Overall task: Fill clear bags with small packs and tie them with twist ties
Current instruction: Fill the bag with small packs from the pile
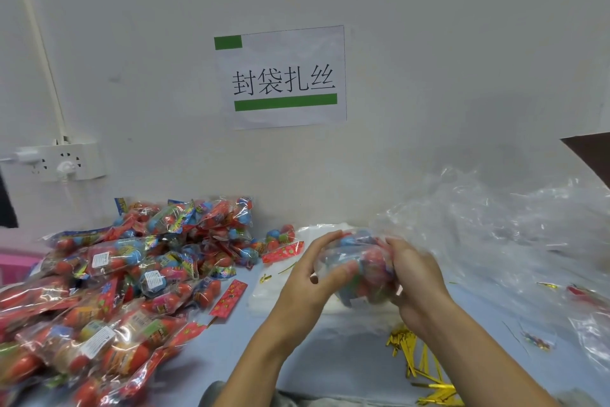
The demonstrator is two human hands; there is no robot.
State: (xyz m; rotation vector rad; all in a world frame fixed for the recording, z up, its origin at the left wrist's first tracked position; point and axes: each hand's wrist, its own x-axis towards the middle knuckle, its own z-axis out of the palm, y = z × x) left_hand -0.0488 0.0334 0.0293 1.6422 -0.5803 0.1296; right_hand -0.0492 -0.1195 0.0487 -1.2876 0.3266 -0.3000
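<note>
A clear bag (361,269) stuffed with red and blue small packs is held above the table between both hands. My left hand (307,274) grips its left side with thumb and fingers wrapped around it. My right hand (416,278) clasps its right side. Gold twist ties (416,358) lie scattered on the table below my right forearm. A flat stack of empty clear bags (270,294) lies under the hands. A large heap of small packs (125,274) covers the table's left side.
A crumpled mass of clear plastic (515,241) fills the right side. A paper sign (284,76) hangs on the wall ahead, and a white power strip (62,160) is mounted at the left. A pink object (16,261) sits at the far left edge.
</note>
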